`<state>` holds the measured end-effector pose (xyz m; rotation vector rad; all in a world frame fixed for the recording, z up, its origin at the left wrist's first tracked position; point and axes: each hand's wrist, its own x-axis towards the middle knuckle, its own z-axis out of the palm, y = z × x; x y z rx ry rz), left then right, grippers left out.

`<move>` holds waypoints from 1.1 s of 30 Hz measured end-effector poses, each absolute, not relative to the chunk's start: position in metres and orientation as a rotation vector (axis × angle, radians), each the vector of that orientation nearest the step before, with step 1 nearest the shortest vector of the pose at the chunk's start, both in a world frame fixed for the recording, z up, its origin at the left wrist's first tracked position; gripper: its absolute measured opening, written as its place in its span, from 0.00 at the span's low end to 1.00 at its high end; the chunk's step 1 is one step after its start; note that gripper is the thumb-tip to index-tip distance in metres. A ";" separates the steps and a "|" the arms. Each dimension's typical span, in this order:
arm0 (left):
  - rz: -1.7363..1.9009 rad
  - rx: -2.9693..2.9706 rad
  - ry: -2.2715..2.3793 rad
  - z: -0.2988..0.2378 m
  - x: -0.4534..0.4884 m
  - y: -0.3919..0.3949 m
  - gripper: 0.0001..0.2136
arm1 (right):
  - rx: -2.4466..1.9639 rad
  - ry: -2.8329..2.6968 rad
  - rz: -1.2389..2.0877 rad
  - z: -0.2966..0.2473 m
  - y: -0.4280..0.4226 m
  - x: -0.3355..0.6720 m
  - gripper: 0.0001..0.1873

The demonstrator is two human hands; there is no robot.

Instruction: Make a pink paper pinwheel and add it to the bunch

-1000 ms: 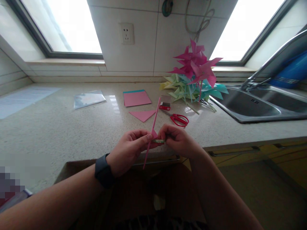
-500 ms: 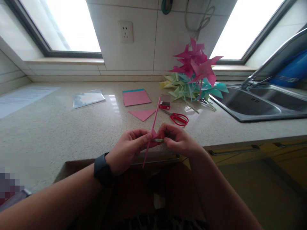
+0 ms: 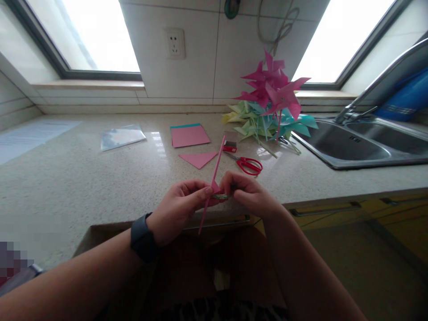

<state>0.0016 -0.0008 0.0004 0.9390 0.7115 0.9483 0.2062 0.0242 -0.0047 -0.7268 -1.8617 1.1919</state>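
Head camera: at the front edge of a speckled stone worktop (image 3: 83,178), a person's left hand (image 3: 179,209) and right hand (image 3: 249,196) meet over a slim pink stick (image 3: 214,176), which slants up and away from the fingers. The left hand, a dark watch (image 3: 143,236) on its wrist, is pinched tight on the stick and a small fold of pink paper (image 3: 215,186) at its middle. The right hand's fingertips are closed on a small greenish piece (image 3: 221,196) just beside that fold; what the piece is cannot be told.

The stick looks light and stiff, the paper thin and easily creased, so a hold on the shaft near the fold seems safest.

Farther back on the worktop lie a pink paper triangle (image 3: 198,159), red-handled scissors (image 3: 248,165), a small red box (image 3: 229,146) and a stack of pink and teal sheets (image 3: 190,135). A heap of finished paper pinwheels (image 3: 270,107), magenta above teal and pale yellow, rests toward the back edge beside a steel sink (image 3: 361,145) at the right.
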 end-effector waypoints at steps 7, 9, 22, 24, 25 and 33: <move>0.945 0.940 0.686 -0.001 0.001 0.000 0.08 | -0.708 -1.846 1.252 -0.001 0.022 0.206 0.06; 0.940 0.946 0.692 -0.001 0.001 0.001 0.08 | -0.703 -1.847 1.251 -0.001 0.022 0.205 0.06; 0.954 0.933 0.692 -0.002 0.001 -0.001 0.07 | -0.648 -1.898 1.190 -0.004 0.024 0.208 0.09; 0.956 0.935 0.694 -0.002 0.001 -0.001 0.07 | -0.650 -1.904 1.191 -0.004 0.024 0.208 0.09; 0.957 0.937 0.696 -0.002 0.001 -0.001 0.07 | -0.652 -1.907 1.190 -0.005 0.024 0.208 0.10; 0.961 0.933 0.688 0.000 0.002 -0.002 0.07 | -0.670 -1.871 1.214 -0.006 0.025 0.208 0.10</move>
